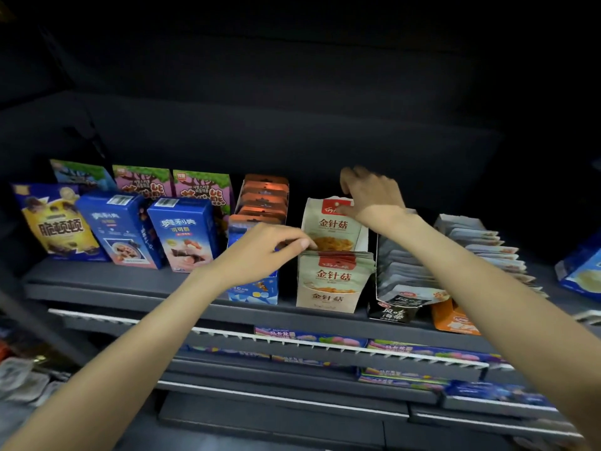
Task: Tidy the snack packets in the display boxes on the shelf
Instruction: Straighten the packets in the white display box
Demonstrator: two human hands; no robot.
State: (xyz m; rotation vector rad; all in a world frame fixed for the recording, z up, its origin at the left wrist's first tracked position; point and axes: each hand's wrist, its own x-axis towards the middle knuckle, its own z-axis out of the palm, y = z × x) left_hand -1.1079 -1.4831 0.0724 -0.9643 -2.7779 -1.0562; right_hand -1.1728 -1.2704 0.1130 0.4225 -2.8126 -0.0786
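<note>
The beige display box stands at the front edge of the dark shelf, filled with a row of beige snack packets. At the back of that box one packet stands taller than the rest. The right hand pinches this tall packet's red top edge. The left hand reaches in from the box's left, its curled fingers pinching the tops of the front packets. Just left of the box sits a blue box; just right of it, a box of dark packets.
</note>
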